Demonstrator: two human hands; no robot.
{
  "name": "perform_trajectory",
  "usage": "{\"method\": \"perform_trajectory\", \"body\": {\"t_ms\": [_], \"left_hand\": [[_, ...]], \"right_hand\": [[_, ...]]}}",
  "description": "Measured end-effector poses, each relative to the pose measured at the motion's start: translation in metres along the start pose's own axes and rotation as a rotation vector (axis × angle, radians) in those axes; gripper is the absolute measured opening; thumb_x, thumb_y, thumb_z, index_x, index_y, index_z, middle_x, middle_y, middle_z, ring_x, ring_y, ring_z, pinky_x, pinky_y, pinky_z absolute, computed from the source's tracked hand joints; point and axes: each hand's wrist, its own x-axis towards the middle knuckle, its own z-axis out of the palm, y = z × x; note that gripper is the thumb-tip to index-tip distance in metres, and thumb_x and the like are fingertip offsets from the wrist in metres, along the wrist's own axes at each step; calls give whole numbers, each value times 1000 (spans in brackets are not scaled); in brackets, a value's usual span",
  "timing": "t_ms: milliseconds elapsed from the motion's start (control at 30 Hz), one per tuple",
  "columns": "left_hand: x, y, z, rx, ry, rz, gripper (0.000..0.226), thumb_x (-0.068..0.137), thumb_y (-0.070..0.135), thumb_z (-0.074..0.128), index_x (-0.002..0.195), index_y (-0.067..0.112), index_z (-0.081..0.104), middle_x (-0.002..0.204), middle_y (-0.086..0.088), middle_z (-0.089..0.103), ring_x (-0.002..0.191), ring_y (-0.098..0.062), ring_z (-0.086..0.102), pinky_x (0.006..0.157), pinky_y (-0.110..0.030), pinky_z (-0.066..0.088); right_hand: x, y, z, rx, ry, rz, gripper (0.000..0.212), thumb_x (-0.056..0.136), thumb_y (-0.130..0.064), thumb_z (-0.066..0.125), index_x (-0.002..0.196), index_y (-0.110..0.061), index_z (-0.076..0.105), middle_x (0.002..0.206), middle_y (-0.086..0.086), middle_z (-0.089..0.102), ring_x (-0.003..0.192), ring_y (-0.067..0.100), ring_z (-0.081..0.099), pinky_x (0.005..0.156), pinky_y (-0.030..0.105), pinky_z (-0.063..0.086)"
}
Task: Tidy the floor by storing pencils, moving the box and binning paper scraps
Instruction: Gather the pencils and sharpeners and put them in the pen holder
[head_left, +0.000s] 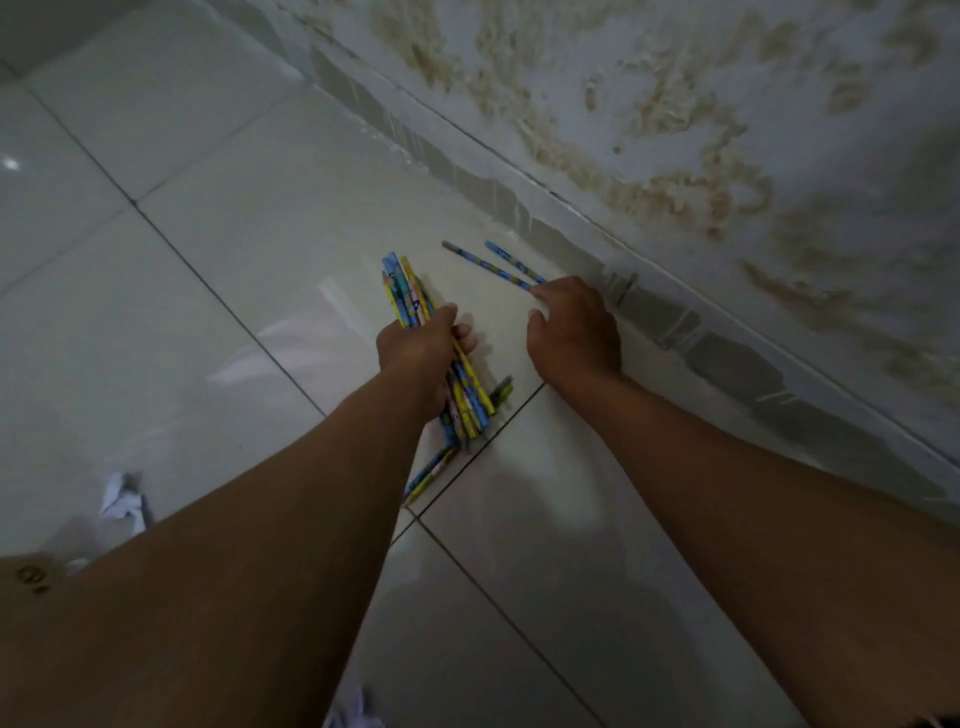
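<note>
My left hand (418, 351) is closed around a bundle of blue and yellow pencils (408, 293), whose ends stick out above and below the fist. Two more blue pencils (491, 265) lie side by side on the white tile near the wall. My right hand (574, 330) rests over their near ends, fingertips touching them, fingers spread; I cannot tell whether it grips them. A couple of loose pencils (431, 473) lie on the floor under my left forearm.
A crumpled paper scrap (122, 499) lies on the floor at lower left, another scrap (356, 712) at the bottom edge. A brown cardboard box corner (26, 577) shows at far left. The stained wall (727, 130) and its grey skirting (649, 312) run diagonally on the right.
</note>
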Motion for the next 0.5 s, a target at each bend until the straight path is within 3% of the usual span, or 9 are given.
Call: {"method": "perform_trajectory", "body": {"t_ms": [200, 367, 500], "left_hand": [[12, -3, -11, 140, 82, 86, 26, 76, 23, 83, 80, 7, 65, 54, -4, 59, 35, -9, 53, 40, -17, 46], [12, -4, -6, 197, 50, 73, 38, 58, 32, 94, 65, 13, 62, 35, 4, 50, 29, -10, 45, 37, -18, 45], [9, -4, 3, 204, 28, 84, 41, 55, 32, 95, 59, 14, 59, 36, 1, 49, 31, -14, 43, 42, -19, 43]], "right_hand": [[7, 1, 14, -202, -1, 16, 35, 95, -13, 50, 129, -21, 56, 129, 4, 49, 117, 28, 46, 97, 42, 35], [12, 5, 8, -197, 54, 67, 22, 93, -14, 52, 112, -21, 62, 116, 7, 58, 112, 30, 52, 94, 42, 38], [7, 4, 7, -177, -2, 174, 22, 93, -16, 48, 109, -20, 63, 116, 7, 60, 113, 29, 51, 93, 40, 37]]}}
